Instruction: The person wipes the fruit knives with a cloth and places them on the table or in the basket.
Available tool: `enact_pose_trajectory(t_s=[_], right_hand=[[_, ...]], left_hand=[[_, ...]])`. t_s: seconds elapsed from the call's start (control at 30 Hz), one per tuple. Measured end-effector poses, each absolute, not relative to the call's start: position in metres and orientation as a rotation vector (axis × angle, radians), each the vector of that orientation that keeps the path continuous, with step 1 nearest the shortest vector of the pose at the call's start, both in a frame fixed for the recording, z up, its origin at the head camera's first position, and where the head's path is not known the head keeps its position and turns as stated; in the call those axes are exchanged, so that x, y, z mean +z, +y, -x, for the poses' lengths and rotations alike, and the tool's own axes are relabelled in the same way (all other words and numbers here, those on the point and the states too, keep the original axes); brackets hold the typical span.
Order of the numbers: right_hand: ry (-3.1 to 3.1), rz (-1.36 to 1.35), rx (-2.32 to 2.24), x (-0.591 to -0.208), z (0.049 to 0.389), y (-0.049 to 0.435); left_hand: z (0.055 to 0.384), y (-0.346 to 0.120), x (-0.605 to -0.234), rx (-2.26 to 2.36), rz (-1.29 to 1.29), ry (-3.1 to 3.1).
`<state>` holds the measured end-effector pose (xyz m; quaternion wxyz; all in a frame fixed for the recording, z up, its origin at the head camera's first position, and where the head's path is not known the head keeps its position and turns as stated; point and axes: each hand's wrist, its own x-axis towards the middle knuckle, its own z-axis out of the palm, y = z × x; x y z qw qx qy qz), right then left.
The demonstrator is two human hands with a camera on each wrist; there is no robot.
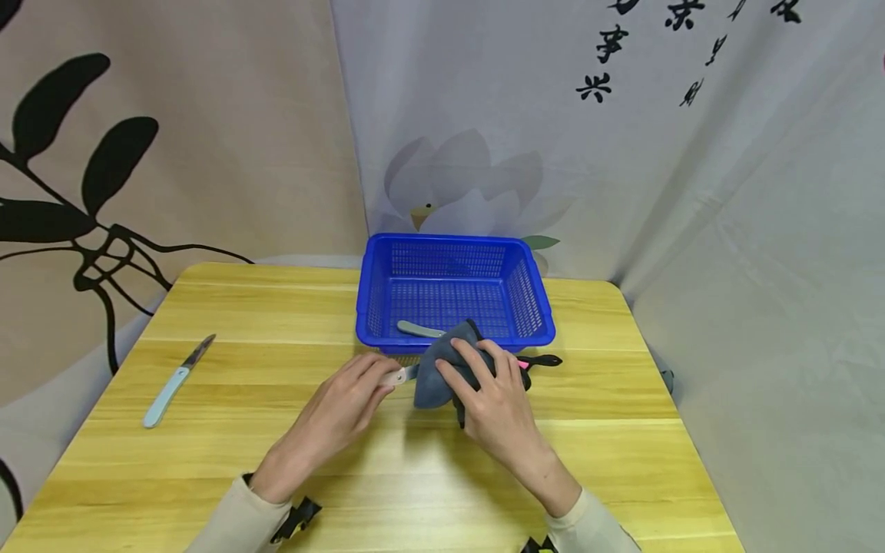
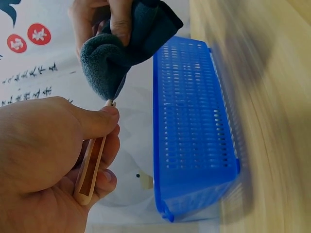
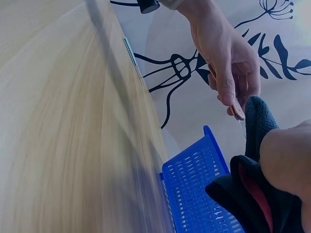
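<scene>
My left hand [image 1: 349, 395] grips the pale handle of a folding knife [image 1: 396, 377], its thumb pressed along the handle in the left wrist view. The knife's blade runs into a folded dark grey-blue cloth [image 1: 434, 378], which hides most of it. Around the cloth, my right hand [image 1: 494, 403] pinches with its fingers bent over the top. Both hands are raised in front of the blue basket. In the right wrist view, a short strip of blade shows between the left fingers and the cloth [image 3: 260, 121].
The blue plastic basket [image 1: 542, 307] stands at the table's back edge. Inside it lies a knife with a pale green handle [image 1: 418, 329], partly covered by the cloth. An opened knife with a light blue handle [image 1: 166, 398] lies at the left. A black handle [image 1: 544, 360] sticks out beyond the right hand.
</scene>
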<state>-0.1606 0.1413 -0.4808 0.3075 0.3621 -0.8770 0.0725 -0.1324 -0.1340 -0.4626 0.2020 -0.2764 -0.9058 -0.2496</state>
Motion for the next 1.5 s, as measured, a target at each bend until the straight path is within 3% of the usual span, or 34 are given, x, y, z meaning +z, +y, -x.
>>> enact_pose_trajectory(t_s=[0.9,1.5], right_hand=[[-2.293,-0.851,0.230,-0.470,0.173,0.173],[-2.179,-1.012,0.157,-0.467,0.151,0.130]], left_hand=[[0.134,-0.141,-0.459,-0.777,0.740,-2.523],[0.137,-0.123,-0.451,-0.752,0.804,-2.491]])
